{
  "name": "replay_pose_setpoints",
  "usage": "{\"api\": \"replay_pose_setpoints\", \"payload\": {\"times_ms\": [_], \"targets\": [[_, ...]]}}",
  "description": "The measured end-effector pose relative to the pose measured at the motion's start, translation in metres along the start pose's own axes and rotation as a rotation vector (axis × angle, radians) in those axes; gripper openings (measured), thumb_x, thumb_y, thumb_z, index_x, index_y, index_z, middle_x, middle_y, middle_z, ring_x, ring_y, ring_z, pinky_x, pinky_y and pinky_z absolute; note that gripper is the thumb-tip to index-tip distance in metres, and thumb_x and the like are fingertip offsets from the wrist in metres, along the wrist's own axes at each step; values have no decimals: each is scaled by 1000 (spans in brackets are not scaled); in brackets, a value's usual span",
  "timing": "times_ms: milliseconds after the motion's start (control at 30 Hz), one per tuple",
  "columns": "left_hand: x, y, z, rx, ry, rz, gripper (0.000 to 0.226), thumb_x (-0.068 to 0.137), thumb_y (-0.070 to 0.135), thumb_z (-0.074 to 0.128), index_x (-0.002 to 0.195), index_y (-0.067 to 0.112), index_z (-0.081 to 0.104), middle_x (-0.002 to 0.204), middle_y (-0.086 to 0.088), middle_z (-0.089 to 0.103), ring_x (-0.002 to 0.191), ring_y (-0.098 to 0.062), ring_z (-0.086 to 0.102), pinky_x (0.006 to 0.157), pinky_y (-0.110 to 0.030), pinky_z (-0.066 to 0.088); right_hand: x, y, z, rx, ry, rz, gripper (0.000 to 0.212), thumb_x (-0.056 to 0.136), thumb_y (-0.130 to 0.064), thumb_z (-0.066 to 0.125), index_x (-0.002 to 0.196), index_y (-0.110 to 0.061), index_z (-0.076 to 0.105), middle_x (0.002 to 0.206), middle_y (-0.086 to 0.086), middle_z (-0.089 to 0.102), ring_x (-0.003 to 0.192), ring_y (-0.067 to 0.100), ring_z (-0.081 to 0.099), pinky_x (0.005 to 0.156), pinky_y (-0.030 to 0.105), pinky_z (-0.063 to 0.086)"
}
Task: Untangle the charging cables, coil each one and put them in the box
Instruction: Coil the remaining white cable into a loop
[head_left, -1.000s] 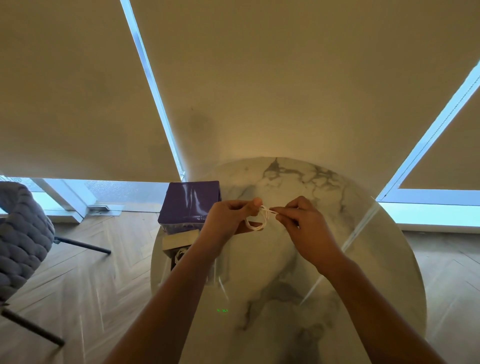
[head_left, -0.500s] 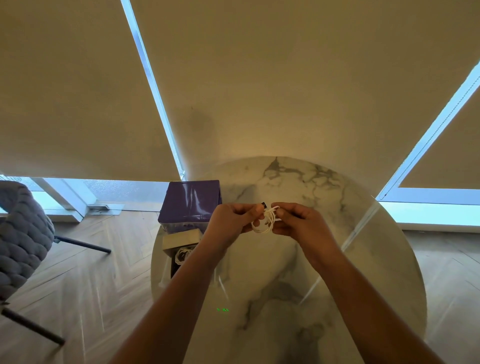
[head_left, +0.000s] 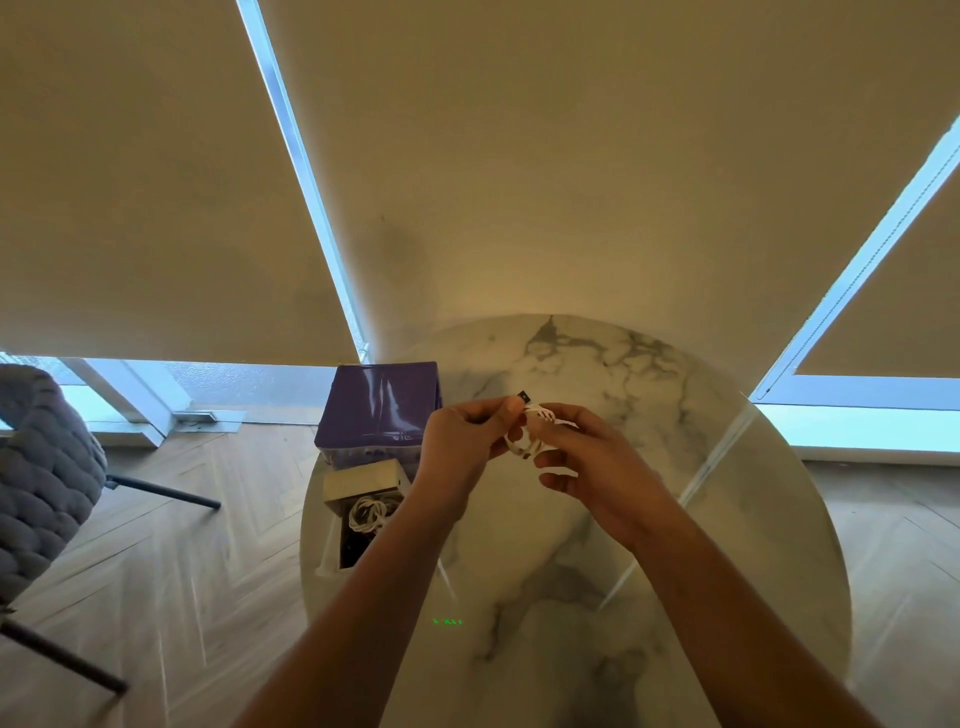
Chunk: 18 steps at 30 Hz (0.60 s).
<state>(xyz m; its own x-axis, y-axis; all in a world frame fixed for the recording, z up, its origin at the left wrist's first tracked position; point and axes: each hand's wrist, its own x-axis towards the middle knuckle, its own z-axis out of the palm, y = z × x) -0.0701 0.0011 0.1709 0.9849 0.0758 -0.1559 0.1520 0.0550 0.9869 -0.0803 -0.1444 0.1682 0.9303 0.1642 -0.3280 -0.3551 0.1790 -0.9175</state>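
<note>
Both my hands hold a small white charging cable (head_left: 525, 441) wound into a tight coil above the round marble table (head_left: 727, 519). My left hand (head_left: 462, 441) pinches its dark connector end at the top. My right hand (head_left: 587, 457) grips the coil from the right, fingers partly spread below it. An open cardboard box (head_left: 363, 480) stands at the table's left edge, with a coiled white cable (head_left: 369, 512) inside and something dark beneath it. My left forearm hides part of the box.
A purple box (head_left: 382, 405) sits behind the cardboard box at the table's left rim. A grey padded chair (head_left: 41, 467) stands on the wooden floor at the far left. Closed blinds fill the space behind the table.
My hands have come closer together and the cable has gone from a loose loop to a tighter coil. The dark connector now sticks up above my left fingers.
</note>
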Motion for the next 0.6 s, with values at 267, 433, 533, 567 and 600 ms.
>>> {"api": "replay_pose_setpoints", "payload": {"times_ms": [267,433,533,567,600], "targets": [[-1,7,0,92,-180,-129,19,96,31,54,103,16,64,94,0,69,86,-11,64,78,-23,52,0,1,-2,-119,46,-60,32,81,-3,72,110,-7,62,97,16,70,72,25,69,71,36,57],[-1,9,5,228,-152,-136,18,99,32,46,107,19,55,93,3,59,84,-9,53,75,-22,42,1,3,-3,-202,35,-76,26,81,-8,74,105,-12,66,95,10,70,67,17,65,65,27,51],[0,6,6,243,-129,-120,17,100,34,43,108,22,52,98,4,59,86,-8,53,76,-22,42,0,3,-4,-227,38,-94,28,81,-11,74,108,-12,67,94,9,71,66,13,64,63,24,51],[0,7,6,224,-124,-125,16,100,34,43,110,23,51,100,4,59,88,-8,54,76,-21,43,0,3,-4,-232,42,-100,27,81,-11,74,107,-11,67,94,9,71,65,11,63,62,23,51],[-1,7,5,194,-124,-137,16,100,33,43,111,24,51,102,4,59,91,-8,54,77,-21,43,0,2,-4,-240,48,-107,26,81,-11,74,107,-11,68,93,9,71,64,10,62,62,22,51]]}}
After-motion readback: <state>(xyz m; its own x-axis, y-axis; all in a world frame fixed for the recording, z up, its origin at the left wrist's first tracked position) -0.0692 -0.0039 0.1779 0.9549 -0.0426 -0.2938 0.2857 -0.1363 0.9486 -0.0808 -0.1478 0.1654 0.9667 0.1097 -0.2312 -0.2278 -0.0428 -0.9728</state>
